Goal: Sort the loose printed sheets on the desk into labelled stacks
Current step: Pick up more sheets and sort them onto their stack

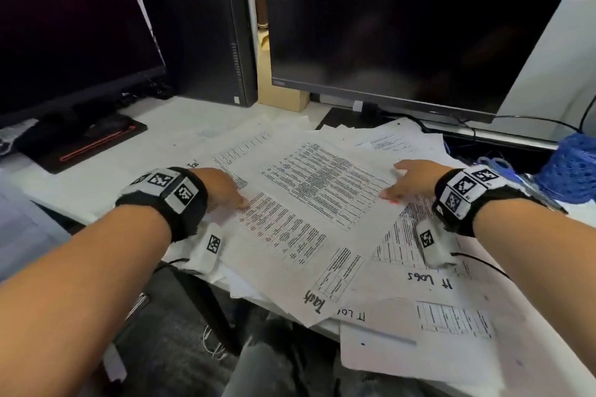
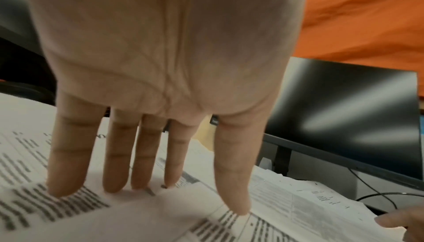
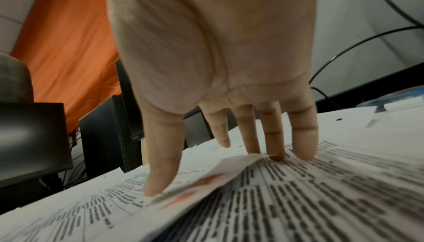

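A loose pile of printed sheets (image 1: 290,235) covers the white desk (image 1: 180,126). The top sheet (image 1: 322,184), dense with table text, lies askew in the middle. My left hand (image 1: 225,190) rests on the sheets at its left edge; in the left wrist view its straight fingers (image 2: 142,155) touch the paper. My right hand (image 1: 409,180) presses the top sheet's right edge with straight fingers (image 3: 273,137), where a corner (image 3: 229,166) lifts slightly. Handwritten labels show on a near sheet (image 1: 314,300) and on "IT Logs" sheets (image 1: 429,280).
Two dark monitors (image 1: 387,26) (image 1: 64,26) and a black PC tower (image 1: 200,35) stand behind the pile. A blue knitted item (image 1: 571,167) and cables (image 1: 467,132) lie at the right. Sheets overhang the desk's near edge (image 1: 258,296).
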A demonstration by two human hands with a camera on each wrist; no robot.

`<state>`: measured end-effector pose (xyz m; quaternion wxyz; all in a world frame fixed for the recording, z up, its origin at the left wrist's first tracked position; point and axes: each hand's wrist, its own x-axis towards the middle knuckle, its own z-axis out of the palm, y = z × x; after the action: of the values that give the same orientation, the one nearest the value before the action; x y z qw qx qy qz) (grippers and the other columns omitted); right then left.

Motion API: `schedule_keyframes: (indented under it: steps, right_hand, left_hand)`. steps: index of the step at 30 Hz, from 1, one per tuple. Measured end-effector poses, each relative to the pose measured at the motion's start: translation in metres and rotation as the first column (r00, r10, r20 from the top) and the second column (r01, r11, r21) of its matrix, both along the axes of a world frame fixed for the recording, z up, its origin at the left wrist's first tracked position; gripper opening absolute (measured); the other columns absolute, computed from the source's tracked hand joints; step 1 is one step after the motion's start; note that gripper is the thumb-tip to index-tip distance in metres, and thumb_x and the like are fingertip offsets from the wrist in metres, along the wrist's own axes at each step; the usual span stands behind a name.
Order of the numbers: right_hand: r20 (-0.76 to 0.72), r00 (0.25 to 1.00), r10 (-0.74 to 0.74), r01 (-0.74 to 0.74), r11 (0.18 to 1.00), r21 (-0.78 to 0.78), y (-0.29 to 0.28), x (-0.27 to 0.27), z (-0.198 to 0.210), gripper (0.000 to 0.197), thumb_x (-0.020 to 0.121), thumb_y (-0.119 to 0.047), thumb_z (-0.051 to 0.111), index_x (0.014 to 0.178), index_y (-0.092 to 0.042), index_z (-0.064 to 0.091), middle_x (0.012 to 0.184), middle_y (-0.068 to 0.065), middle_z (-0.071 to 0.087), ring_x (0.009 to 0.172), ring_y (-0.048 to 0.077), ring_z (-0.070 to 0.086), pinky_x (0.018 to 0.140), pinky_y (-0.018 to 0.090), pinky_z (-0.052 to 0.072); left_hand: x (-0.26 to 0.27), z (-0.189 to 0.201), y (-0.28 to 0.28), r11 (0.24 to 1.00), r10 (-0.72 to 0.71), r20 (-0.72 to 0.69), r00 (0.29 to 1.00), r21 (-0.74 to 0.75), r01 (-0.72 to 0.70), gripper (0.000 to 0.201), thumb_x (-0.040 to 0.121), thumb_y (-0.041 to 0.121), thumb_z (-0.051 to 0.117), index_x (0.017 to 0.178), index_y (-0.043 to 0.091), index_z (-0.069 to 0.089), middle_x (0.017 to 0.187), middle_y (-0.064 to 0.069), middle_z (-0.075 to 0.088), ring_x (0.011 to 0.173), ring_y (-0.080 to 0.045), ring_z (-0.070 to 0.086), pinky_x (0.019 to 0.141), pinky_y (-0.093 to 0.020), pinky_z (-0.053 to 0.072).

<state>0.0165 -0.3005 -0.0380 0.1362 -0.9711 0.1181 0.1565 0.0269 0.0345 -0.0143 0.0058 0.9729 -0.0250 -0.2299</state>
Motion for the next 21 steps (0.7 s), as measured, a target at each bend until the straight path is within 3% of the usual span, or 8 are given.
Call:
schedule_keyframes:
  steps: [5, 7, 8, 11, 14, 17, 19, 21]
  right_hand:
    - [-0.021, 1.0, 0.002, -0.005, 0.992, -0.125, 0.008, 0.013, -0.013, 0.076, 0.079, -0.056, 0.065, 0.132, -0.004, 0.049, 0.131, 0.01, 0.059, 0.117, 0.026, 0.056, 0.095, 0.033, 0.045]
    - [-0.066, 0.998, 0.006, -0.015, 0.991, -0.135, 0.008, 0.014, -0.011, 0.061, 0.086, -0.047, 0.062, 0.124, 0.0, 0.056, 0.12, 0.014, 0.065, 0.104, 0.026, 0.064, 0.087, 0.032, 0.05]
    - [-0.086, 0.996, 0.007, -0.017, 0.993, -0.119, 0.006, 0.015, -0.008, 0.05, 0.091, -0.04, 0.058, 0.118, 0.002, 0.06, 0.114, 0.016, 0.068, 0.091, 0.024, 0.066, 0.077, 0.029, 0.052]
    - [-0.112, 0.991, -0.077, 0.08, 0.997, 0.024, -0.012, 0.016, -0.004, 0.029, 0.098, -0.024, 0.048, 0.089, 0.001, 0.062, 0.089, 0.013, 0.071, 0.06, 0.02, 0.06, 0.047, 0.019, 0.046]
    - [-0.062, 0.957, -0.283, 0.288, 0.905, 0.313, -0.035, 0.01, 0.001, 0.019, 0.095, -0.013, 0.055, 0.077, -0.006, 0.052, 0.08, 0.015, 0.067, 0.043, 0.014, 0.061, 0.042, 0.022, 0.05]
    - [-0.099, 0.889, -0.447, 0.432, 0.746, 0.507, -0.048, -0.005, 0.007, 0.012, 0.094, -0.006, 0.054, 0.084, -0.004, 0.048, 0.054, 0.012, 0.066, 0.033, 0.014, 0.058, 0.032, 0.019, 0.042]
    - [-0.177, 0.867, -0.466, 0.475, 0.663, 0.579, -0.048, -0.014, 0.008, 0.008, 0.093, -0.004, 0.055, 0.089, -0.008, 0.048, 0.056, 0.01, 0.068, 0.034, 0.013, 0.058, 0.04, 0.02, 0.041]
    - [-0.241, 0.862, -0.446, 0.489, 0.606, 0.628, -0.037, -0.025, 0.01, 0.013, 0.092, -0.001, 0.056, 0.088, -0.01, 0.049, 0.068, 0.007, 0.067, 0.036, 0.013, 0.058, 0.045, 0.022, 0.041]
  left_hand:
    - [0.026, -0.022, -0.01, 0.984, 0.099, 0.011, 0.995, -0.147, -0.096, 0.067, 0.076, 0.047, 0.074, 0.128, 0.011, 0.054, 0.125, -0.006, 0.06, 0.114, -0.025, 0.056, 0.099, -0.034, 0.044]
    - [0.032, -0.03, -0.013, 0.986, 0.112, 0.005, 0.994, -0.127, -0.11, 0.076, 0.073, 0.049, 0.075, 0.134, 0.011, 0.049, 0.132, -0.007, 0.056, 0.121, -0.026, 0.052, 0.104, -0.036, 0.04]
    - [0.035, -0.033, -0.014, 0.991, 0.098, 0.009, 0.995, -0.096, -0.097, 0.08, 0.077, 0.051, 0.071, 0.14, 0.011, 0.043, 0.142, -0.007, 0.048, 0.13, -0.026, 0.045, 0.109, -0.038, 0.034]
    - [0.041, -0.029, -0.011, 0.991, 0.08, 0.007, 0.997, -0.104, -0.078, 0.07, 0.088, 0.05, 0.058, 0.144, 0.013, 0.039, 0.151, -0.007, 0.036, 0.137, -0.026, 0.034, 0.113, -0.04, 0.025]
    - [0.041, -0.017, 0.002, 0.977, 0.167, 0.028, 0.986, -0.14, -0.161, 0.063, 0.094, 0.047, 0.049, 0.141, 0.006, 0.042, 0.147, -0.011, 0.041, 0.133, -0.028, 0.039, 0.109, -0.037, 0.028]
    - [0.034, -0.01, 0.015, 0.949, 0.259, 0.075, 0.963, -0.207, -0.24, 0.058, 0.098, 0.045, 0.042, 0.135, 0.001, 0.047, 0.14, -0.015, 0.047, 0.128, -0.03, 0.044, 0.104, -0.033, 0.034]
    - [0.032, -0.017, 0.022, 0.896, 0.338, 0.046, 0.94, -0.323, -0.307, 0.051, 0.095, 0.037, 0.053, 0.13, -0.001, 0.051, 0.134, -0.017, 0.052, 0.122, -0.033, 0.049, 0.104, -0.036, 0.039]
    - [0.029, -0.029, 0.02, 0.695, 0.455, -0.071, 0.888, -0.594, -0.404, 0.05, 0.086, 0.025, 0.067, 0.125, -0.003, 0.054, 0.131, -0.017, 0.056, 0.118, -0.035, 0.054, 0.102, -0.042, 0.043]
